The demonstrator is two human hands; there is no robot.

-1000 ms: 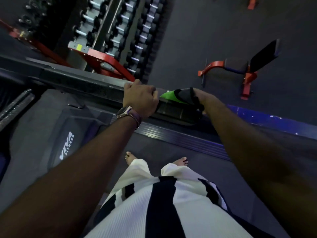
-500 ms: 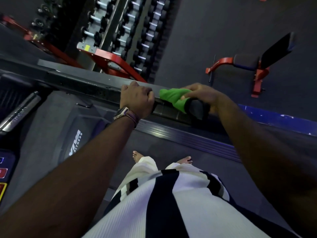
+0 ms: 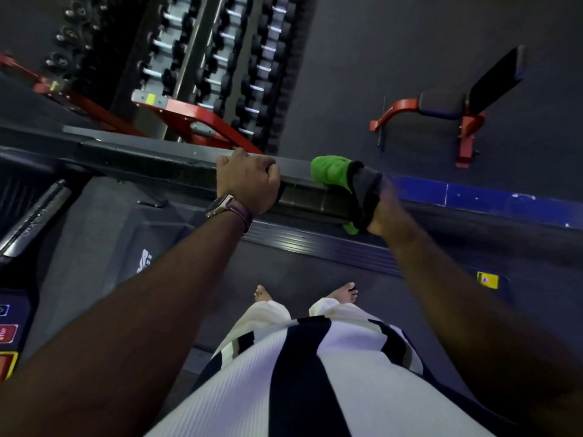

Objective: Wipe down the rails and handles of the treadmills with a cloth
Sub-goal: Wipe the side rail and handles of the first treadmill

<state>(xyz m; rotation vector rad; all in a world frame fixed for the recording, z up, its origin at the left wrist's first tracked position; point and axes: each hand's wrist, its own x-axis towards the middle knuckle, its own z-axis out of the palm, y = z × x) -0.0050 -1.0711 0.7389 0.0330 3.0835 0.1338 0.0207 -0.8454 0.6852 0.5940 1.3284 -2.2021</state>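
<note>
Rail (image 3: 176,165): dark treadmill side rail; long axis runs from upper left to lower right across the head view, ending under the cloth.
Left hand (image 3: 247,181): fingers curled over the top of the rail, gripping it bare, just left of the cloth.
Cloth (image 3: 331,173): green with a dark edge, draped over the rail's outer end; part of it hangs below the rail.
Right hand (image 3: 383,209): at the rail end, holding the cloth against it. Fingers are hidden behind the fabric and the hand is blurred, so the exact finger position cannot be confirmed.
Key relation: the unwiped length of rail lies to the left of the right hand, along the rail axis. The left hand sits between the cloth and that length.
Nearer hand: the right hand is the one on the cloth; the left serves as a brace.
Judgement, next move: a wipe leftward along the axis probably requires the left hand to lift or slide clear first.
Risk: the loose lower fold could slip off the rail end.
</note>
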